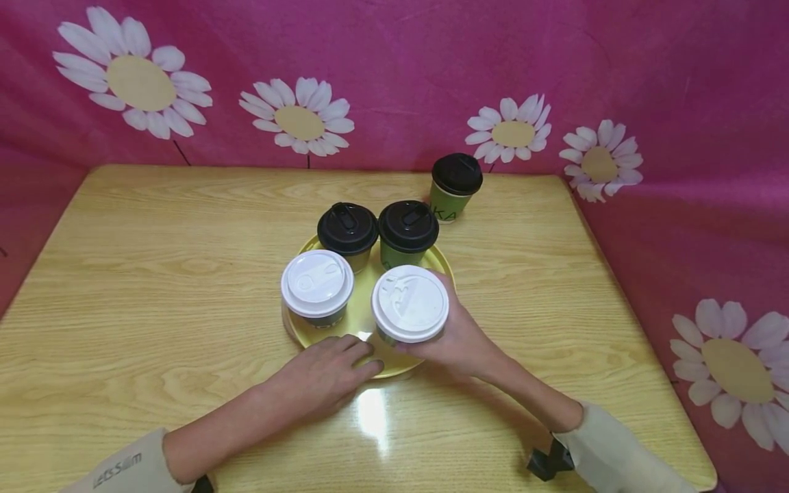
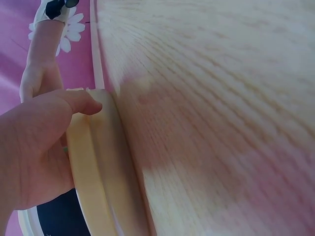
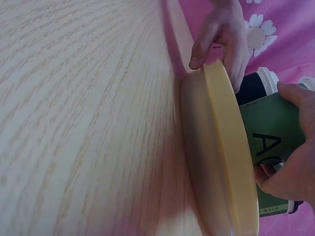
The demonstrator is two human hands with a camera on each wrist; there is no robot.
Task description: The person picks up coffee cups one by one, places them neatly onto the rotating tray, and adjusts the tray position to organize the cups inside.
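Observation:
A round yellow tray (image 1: pixel 385 364) stands on the table in the head view. My right hand (image 1: pixel 462 342) grips a green paper cup (image 3: pixel 270 125) with a white lid (image 1: pixel 409 305), at the tray's front right. Whether its base touches the tray is hidden behind the rim. At the tray's front left edge, my left hand (image 1: pixel 329 370) holds the rim, thumb outside and fingers inside. Another white-lidded cup (image 1: pixel 317 284), dark-bodied, sits at the tray's left. Behind these, two black-lidded cups, a left one (image 1: pixel 348 229) and a right one (image 1: pixel 408 226), stand side by side.
Behind the tray to the right, a green cup (image 1: pixel 453 198) with a black lid stands upright on the wooden table (image 1: pixel 185 274). A pink cloth (image 1: pixel 394 68) with white daisies hangs along the table's back and right side.

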